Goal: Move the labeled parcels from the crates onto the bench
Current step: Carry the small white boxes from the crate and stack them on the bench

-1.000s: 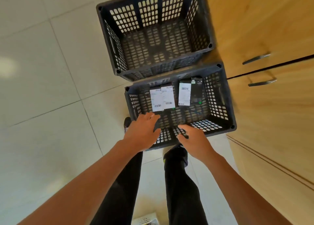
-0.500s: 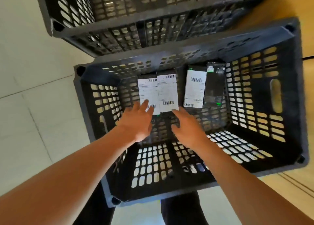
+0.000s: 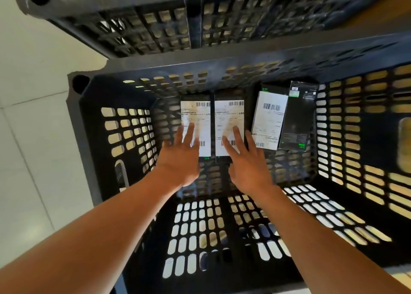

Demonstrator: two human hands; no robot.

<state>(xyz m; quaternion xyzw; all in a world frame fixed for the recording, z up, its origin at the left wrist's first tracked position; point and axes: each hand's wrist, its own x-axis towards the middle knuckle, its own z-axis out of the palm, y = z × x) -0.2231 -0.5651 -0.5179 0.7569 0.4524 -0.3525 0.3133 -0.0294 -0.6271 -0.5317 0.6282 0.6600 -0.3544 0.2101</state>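
Black slotted plastic crate [image 3: 89, 142] sat on the pale tiled floor [image 3: 33, 116], and the person was leaning right over it with both bare arms reaching down inside. Four dark slim boxes lay flat on the bottom toward the far wall. The two on the left, the left labeled parcel [image 3: 201, 116] and the middle labeled parcel [image 3: 230, 113], were lying side by side and touching, each with a big white shipping label and barcodes on top. A bit apart to the right was a third labeled parcel [image 3: 269, 120], tilted slightly, and pressed up against its right edge was a dark box with no shipping label [image 3: 298, 118], just small printed text and a green mark.

Left hand [image 3: 180, 158] was spread out with straight fingers over the near end of the left parcel, not gripping anything. Right hand [image 3: 249, 165] looked the same, fingers loose and splayed over the near end of the middle parcel, nothing held. Couldn't tell if the fingertips were actually touching the labels or just above them.

Second black slotted crate [image 3: 189, 27] stood right behind the first one, rims nearly touching.
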